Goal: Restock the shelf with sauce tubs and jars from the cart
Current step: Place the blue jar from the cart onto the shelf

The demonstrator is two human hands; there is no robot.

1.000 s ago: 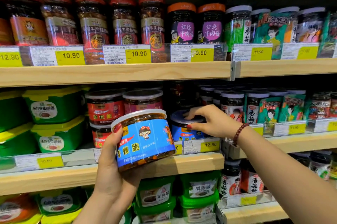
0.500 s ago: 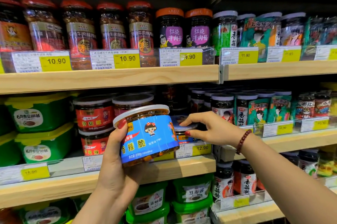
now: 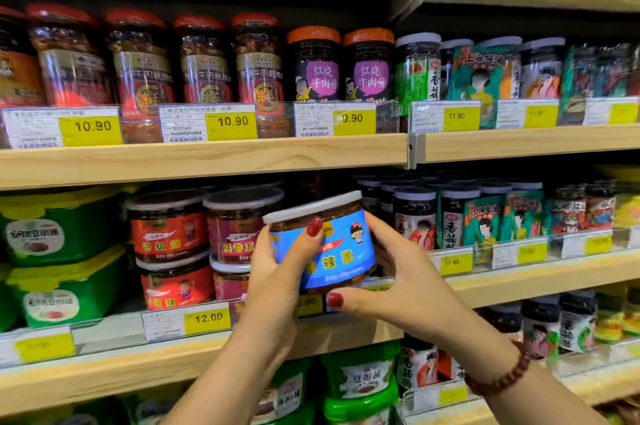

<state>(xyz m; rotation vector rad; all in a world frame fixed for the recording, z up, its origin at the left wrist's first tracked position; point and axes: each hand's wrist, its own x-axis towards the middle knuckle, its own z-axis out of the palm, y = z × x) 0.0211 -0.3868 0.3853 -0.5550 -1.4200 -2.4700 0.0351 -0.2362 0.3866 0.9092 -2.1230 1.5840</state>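
Both hands clamp the blue-labelled tub (image 3: 341, 260) at the centre of the frame. The left hand (image 3: 277, 286) wraps its left side, thumb pressed across the label. The right hand (image 3: 408, 286) cups its right side, thumb curled under the bottom edge. The tub is tilted and held off the board in front of the middle shelf (image 3: 138, 365), just right of 2 stacks of red-labelled tubs (image 3: 169, 230). Green tubs (image 3: 59, 227) fill the left edge. A 12.00 price tag (image 3: 207, 319) sits lower left of the hands. A beaded bracelet (image 3: 502, 379) circles the right wrist.
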